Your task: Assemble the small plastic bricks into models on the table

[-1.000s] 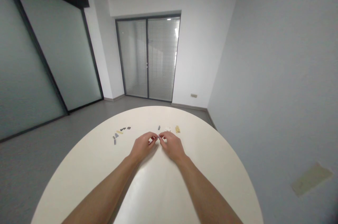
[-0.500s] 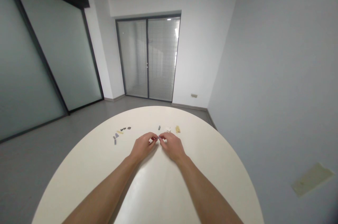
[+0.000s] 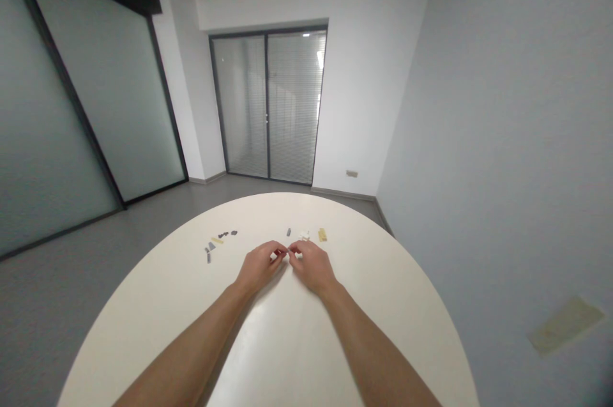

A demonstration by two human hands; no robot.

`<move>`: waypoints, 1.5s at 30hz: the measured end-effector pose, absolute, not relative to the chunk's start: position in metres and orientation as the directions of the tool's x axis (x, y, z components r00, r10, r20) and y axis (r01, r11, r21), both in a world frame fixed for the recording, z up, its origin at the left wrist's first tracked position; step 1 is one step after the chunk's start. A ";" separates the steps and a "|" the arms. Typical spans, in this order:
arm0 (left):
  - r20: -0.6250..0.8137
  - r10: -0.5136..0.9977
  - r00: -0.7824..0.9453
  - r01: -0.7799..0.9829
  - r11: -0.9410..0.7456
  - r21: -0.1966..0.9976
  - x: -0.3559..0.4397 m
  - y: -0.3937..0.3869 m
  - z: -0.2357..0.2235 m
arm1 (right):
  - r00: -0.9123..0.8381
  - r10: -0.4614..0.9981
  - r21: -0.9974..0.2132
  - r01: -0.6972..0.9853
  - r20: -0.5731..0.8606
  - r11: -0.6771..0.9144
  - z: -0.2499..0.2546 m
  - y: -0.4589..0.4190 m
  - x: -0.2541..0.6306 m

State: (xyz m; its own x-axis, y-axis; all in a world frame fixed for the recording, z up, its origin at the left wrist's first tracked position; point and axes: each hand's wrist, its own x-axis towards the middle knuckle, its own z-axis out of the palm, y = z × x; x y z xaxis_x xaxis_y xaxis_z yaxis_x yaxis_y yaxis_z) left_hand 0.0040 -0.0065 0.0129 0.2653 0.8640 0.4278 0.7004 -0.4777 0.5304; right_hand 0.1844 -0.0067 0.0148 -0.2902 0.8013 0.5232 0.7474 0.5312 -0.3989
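So the round white table (image 3: 397, 285) is filling the lower middle of the frame, its far edge curving just below the glass doors (image 3: 268, 107) and its right edge running near the wall (image 3: 507, 107); tabletop is spreading wide on both sides of the arms, and the hands are sitting well inside the rim; both forearms are slanting up from the bottom; the left hand (image 3: 258, 264) and right hand (image 3: 313, 261) are meeting a bit below centre, fingers curled, fingertips pinching a tiny greyish piece (image 3: 288, 250), too small to make out; a grey piece (image 3: 288, 232) is lying just above, white bits (image 3: 305, 236) by the right hand's knuckles, a yellow piece (image 3: 322, 234) further right; dark bits (image 3: 223, 235), a yellow strip (image 3: 217, 240) and a grey bar (image 3: 209, 258) are lying left of centre, apart from the left hand.
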 end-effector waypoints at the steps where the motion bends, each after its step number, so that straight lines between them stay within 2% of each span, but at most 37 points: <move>1: 0.429 0.863 0.266 0.700 -0.479 0.529 0.004 -0.006 0.013 | -0.289 0.802 -0.401 0.747 0.522 0.530 0.015 -0.007 0.184; 17: 0.449 0.842 0.298 0.686 -0.516 0.513 0.005 -0.008 0.014 | -0.252 0.830 -0.392 0.788 0.499 0.475 0.017 -0.008 0.183; 45: 0.445 0.847 0.290 0.684 -0.509 0.523 0.004 -0.006 0.012 | -0.254 0.814 -0.393 0.775 0.523 0.494 0.017 -0.007 0.184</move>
